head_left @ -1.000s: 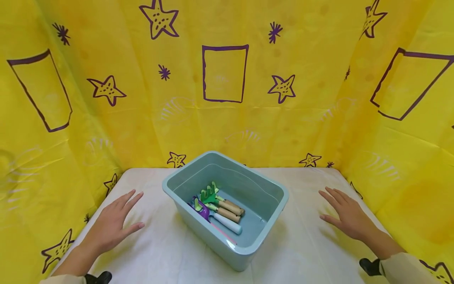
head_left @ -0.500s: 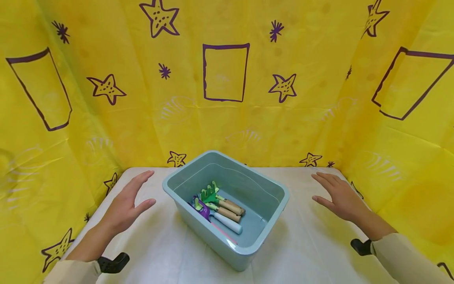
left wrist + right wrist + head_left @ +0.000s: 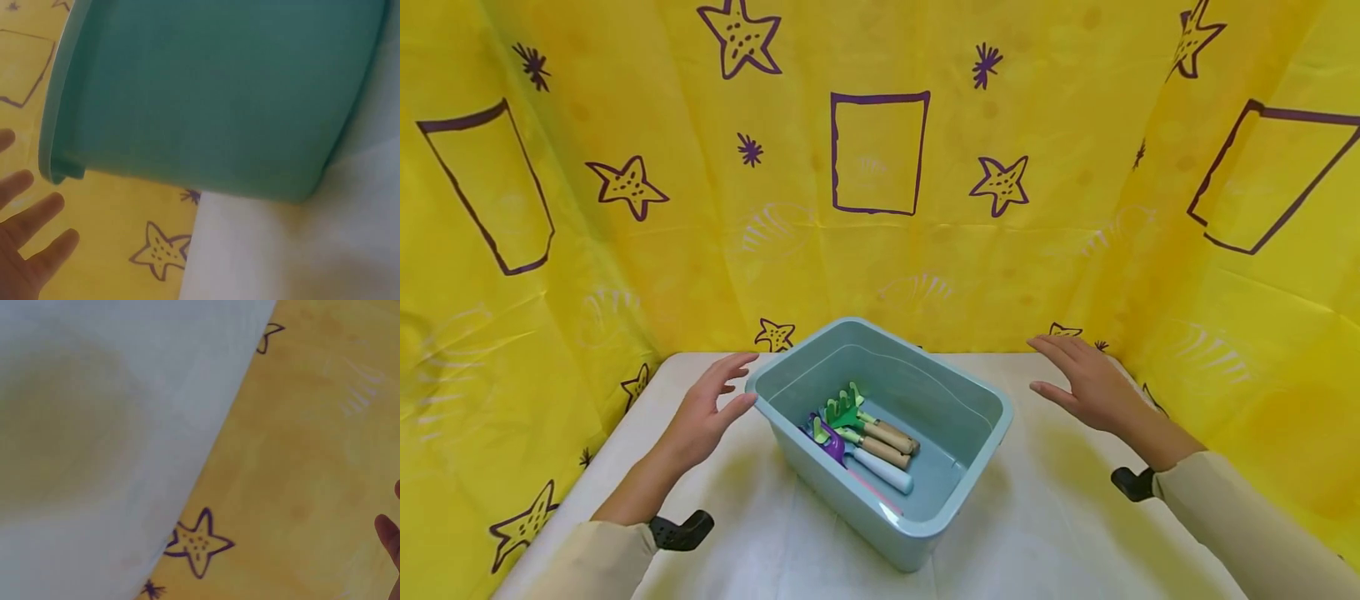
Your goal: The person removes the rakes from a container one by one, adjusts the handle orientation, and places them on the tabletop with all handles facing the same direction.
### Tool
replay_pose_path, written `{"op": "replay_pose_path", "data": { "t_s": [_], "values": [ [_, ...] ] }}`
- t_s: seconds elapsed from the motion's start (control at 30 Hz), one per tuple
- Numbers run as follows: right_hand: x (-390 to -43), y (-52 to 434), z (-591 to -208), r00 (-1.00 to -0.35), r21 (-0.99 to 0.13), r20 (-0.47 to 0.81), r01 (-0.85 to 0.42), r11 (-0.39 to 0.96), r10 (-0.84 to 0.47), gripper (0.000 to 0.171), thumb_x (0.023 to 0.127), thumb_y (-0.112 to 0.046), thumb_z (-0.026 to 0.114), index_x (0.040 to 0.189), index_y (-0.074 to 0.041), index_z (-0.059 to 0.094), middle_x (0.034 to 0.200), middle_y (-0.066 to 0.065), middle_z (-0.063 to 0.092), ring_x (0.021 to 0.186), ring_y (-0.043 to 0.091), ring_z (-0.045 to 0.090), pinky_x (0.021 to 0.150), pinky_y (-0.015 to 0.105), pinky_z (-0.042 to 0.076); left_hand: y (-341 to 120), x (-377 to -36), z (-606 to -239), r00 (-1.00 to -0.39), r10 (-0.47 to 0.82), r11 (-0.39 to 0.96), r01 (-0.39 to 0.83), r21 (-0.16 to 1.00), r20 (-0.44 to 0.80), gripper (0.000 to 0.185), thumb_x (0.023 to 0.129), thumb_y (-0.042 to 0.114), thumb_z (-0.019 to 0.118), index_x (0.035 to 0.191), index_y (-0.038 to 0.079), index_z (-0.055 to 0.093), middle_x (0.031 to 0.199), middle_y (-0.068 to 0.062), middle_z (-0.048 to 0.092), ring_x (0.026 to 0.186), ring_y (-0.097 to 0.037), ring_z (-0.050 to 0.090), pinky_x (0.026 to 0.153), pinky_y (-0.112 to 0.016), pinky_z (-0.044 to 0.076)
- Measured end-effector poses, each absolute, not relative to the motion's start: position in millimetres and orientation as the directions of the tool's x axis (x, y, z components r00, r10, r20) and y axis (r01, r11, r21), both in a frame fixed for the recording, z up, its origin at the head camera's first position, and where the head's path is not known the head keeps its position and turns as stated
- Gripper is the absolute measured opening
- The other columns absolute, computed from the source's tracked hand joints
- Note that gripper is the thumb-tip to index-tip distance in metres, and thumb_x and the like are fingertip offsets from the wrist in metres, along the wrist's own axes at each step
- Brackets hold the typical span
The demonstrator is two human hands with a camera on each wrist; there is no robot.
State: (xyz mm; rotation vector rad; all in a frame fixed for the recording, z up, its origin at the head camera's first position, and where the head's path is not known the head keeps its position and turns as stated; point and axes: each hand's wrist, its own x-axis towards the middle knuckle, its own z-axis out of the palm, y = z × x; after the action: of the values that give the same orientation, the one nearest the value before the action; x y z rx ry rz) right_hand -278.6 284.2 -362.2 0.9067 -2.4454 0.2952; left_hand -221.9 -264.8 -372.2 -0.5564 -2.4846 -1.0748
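A grey-blue plastic tub (image 3: 955,496) stands turned at an angle in the middle of the table. Inside, along its left side, lie a green hand rake (image 3: 842,410), wooden-handled tools (image 3: 886,451), a tool with a pale blue handle (image 3: 883,473) and a purple item (image 3: 832,447) whose kind I cannot tell. My left hand (image 3: 703,417) hovers beside the tub's left corner, fingers spread and lightly bent, holding nothing. In the left wrist view, its fingers (image 3: 37,219) stand apart from the tub's wall. My right hand (image 3: 1093,383), fingers extended, is in the air right of the tub, a wider gap away.
A white-covered table (image 3: 1037,533) carries the tub. Yellow cloth walls (image 3: 880,267) with purple starfish drawings close in the back and both sides. Dark wrist-worn devices (image 3: 682,531) sit at both cuffs.
Both hands have moved inward and forward toward the tub, the left one coming close to its left corner. The tub and the tools in it have stayed in place.
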Motion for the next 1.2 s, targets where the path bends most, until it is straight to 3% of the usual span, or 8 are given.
{"op": "replay_pose_path", "data": {
  "t_s": [0.3,0.53,0.8,1.0,1.2],
  "values": [
    [-289.3,246.7,-336.4,-0.602,-0.023,0.542,-0.709,0.705,-0.587,0.067,0.082,-0.029,0.077,0.14,-0.01,0.05,0.137,0.014,0.052,0.122,0.036,0.048,0.098,0.058,0.042,-249.9,-231.4,-378.9,-0.915,0.137,0.563,0.387,0.73,0.38,0.053,0.099,0.028,0.056,0.147,0.014,0.039,0.144,-0.015,0.044,0.124,-0.04,0.047,0.094,-0.062,0.042],
    [-292.5,219.4,-319.6,-0.617,-0.053,0.499,-0.722,0.69,-0.608,0.065,0.086,-0.035,0.073,0.143,-0.015,0.048,0.141,0.012,0.049,0.127,0.035,0.046,0.1,0.059,0.04,-246.0,-233.6,-390.9,-0.943,0.106,0.522,0.322,0.79,0.315,0.051,0.1,0.03,0.054,0.145,0.012,0.041,0.144,-0.017,0.044,0.127,-0.038,0.045,0.102,-0.057,0.038],
    [-293.9,187.7,-307.4,-0.57,-0.087,0.469,-0.79,0.606,-0.675,0.06,0.088,-0.035,0.071,0.14,-0.015,0.051,0.137,0.01,0.053,0.124,0.031,0.048,0.1,0.054,0.041,-242.4,-233.8,-400.1,-0.957,0.071,0.449,0.283,0.848,0.282,0.052,0.101,0.03,0.052,0.148,0.016,0.037,0.149,-0.018,0.039,0.13,-0.041,0.042,0.103,-0.06,0.034],
    [-298.4,162.8,-299.9,-0.579,-0.135,0.408,-0.803,0.58,-0.706,0.057,0.09,-0.036,0.069,0.14,-0.016,0.052,0.136,0.008,0.055,0.122,0.03,0.05,0.102,0.051,0.04,-238.5,-235.9,-408.2,-0.956,0.046,0.395,0.284,0.874,0.29,0.051,0.102,0.028,0.05,0.149,0.02,0.034,0.15,-0.016,0.036,0.133,-0.042,0.038,0.106,-0.061,0.029],
    [-302.2,142.5,-295.0,-0.602,-0.167,0.295,-0.797,0.58,-0.742,0.057,0.092,-0.039,0.065,0.142,-0.016,0.05,0.136,0.006,0.056,0.12,0.027,0.054,0.101,0.049,0.042,-230.0,-229.3,-399.8,-0.955,0.017,0.387,0.28,0.878,0.297,0.048,0.102,0.022,0.048,0.148,0.014,0.035,0.146,-0.021,0.041,0.125,-0.044,0.047,0.098,-0.059,0.041]
  ]
}}
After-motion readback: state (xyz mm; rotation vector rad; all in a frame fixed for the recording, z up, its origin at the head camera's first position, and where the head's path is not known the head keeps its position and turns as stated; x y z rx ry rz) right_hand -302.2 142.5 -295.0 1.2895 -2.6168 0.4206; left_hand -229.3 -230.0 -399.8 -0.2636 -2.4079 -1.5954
